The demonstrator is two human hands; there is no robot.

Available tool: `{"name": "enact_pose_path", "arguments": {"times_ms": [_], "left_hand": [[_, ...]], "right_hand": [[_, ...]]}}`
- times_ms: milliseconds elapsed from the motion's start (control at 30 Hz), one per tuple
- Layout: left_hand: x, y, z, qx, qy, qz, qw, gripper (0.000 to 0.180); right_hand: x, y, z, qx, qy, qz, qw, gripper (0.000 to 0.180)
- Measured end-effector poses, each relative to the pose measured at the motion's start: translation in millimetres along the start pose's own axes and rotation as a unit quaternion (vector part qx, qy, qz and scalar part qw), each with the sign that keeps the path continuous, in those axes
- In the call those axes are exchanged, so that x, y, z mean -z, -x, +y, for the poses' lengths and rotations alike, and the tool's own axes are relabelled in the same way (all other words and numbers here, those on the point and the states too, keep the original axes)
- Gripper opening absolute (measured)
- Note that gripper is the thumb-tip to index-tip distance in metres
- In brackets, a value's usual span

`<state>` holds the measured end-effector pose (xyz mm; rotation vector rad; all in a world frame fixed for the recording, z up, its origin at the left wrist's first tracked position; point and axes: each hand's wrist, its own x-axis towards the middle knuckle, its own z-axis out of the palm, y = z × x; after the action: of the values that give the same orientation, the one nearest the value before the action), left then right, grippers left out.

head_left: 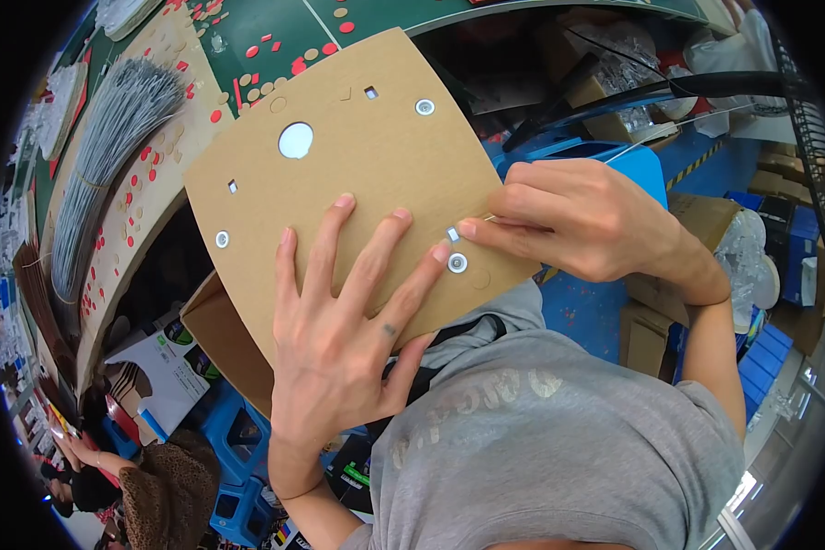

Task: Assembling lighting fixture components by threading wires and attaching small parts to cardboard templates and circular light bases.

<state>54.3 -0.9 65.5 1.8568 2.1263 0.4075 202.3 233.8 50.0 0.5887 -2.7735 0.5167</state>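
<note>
A flat brown cardboard panel [367, 156] lies tilted in front of me, its far edge by the table. It has a large round hole [295, 141], a few small rectangular holes, and round metal eyelets [424, 107] near its corners. My left hand [339, 321] presses on the panel with fingers spread, the index fingertip beside a small rectangular hole [453, 234] and an eyelet. At the panel's right side, my right hand [587, 220] pinches a thin pale wire [655, 136]. One end points toward that hole; the rest trails out behind the hand to the upper right.
A bundle of grey wires [110, 156] lies on the curved board at left. Red and tan cut-out scraps [300, 66] dot the green table [385, 14]. An open carton [234, 344] and blue stools [238, 440] stand below. Another person [170, 490] is at lower left.
</note>
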Motion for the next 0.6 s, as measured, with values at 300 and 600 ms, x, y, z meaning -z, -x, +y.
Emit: {"name": "enact_pose_path", "arguments": {"times_ms": [300, 600], "left_hand": [[-1, 1, 0, 0.001, 0.005, 0.006, 1.0, 0.067], [-3, 5, -1, 0.008, 0.023, 0.007, 1.0, 0.07]], "right_hand": [[1, 4, 9, 0.016, -0.024, 0.023, 0.999, 0.044], [5, 1, 8, 0.019, -0.014, -0.006, 1.0, 0.048]]}}
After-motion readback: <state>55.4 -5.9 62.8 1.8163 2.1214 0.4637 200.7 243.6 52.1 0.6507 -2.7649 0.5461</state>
